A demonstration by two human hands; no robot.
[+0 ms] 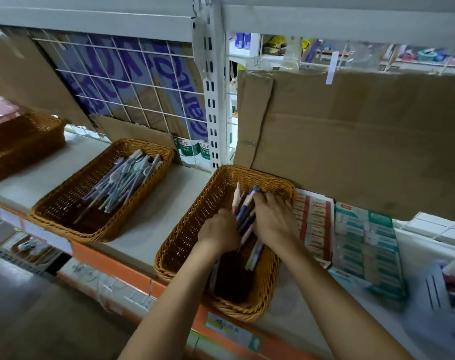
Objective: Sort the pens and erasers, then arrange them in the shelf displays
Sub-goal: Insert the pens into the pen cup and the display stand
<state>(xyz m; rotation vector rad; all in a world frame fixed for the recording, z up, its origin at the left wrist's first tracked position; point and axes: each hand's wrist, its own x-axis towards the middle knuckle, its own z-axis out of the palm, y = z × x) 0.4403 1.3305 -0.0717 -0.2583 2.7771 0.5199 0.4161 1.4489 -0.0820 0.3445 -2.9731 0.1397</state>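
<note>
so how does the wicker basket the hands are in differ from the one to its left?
Right basket: left hand and right hand grip its mixed pens; left basket is untouched. Right basket's mixed pens include white and dark blue, bunched between the hands; left basket's pale pens are greyish, in a loose pile. Shared: tan rectangular wicker, angled alike, holding pens.

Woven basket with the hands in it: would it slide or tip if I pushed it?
The tan woven basket probably slides easily, since it sits on a smooth white shelf. It is likely light: it holds only some slim mixed-colour pens. Its front rim reaches the orange shelf edge, so a pull might tip it off.
</note>
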